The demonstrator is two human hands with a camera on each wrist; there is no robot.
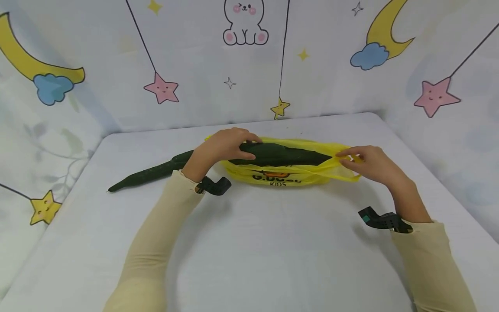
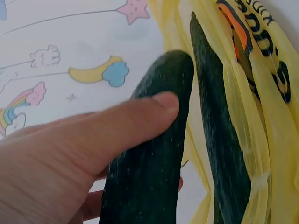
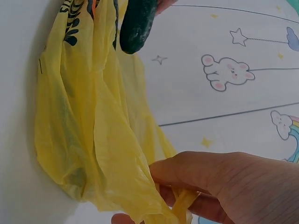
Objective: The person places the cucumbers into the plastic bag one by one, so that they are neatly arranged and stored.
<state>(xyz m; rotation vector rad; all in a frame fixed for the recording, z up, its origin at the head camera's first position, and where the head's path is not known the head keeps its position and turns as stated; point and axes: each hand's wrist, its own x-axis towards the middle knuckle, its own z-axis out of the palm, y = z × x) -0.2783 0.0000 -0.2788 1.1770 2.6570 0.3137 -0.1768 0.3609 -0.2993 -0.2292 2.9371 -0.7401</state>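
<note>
A yellow plastic bag (image 1: 288, 175) with dark print lies on the white table (image 1: 249, 242). My left hand (image 1: 234, 145) grips a long dark green cucumber (image 1: 148, 173) near its thick end, which is at the bag's mouth; its thin tail points left. A second cucumber (image 1: 288, 155) lies inside the bag. In the left wrist view my thumb (image 2: 121, 126) presses on the held cucumber (image 2: 154, 163), beside the bagged cucumber (image 2: 219, 126). My right hand (image 1: 351, 158) pinches the bag's right edge. In the right wrist view its fingers (image 3: 224, 186) hold bunched yellow plastic (image 3: 93, 130), with a cucumber tip (image 3: 138, 23) above.
Fabric walls (image 1: 218, 65) printed with moons, stars and a rabbit close in the table at the back and both sides. Black camera straps (image 1: 212, 185) sit on both wrists. Bare tabletop lies in front of the bag.
</note>
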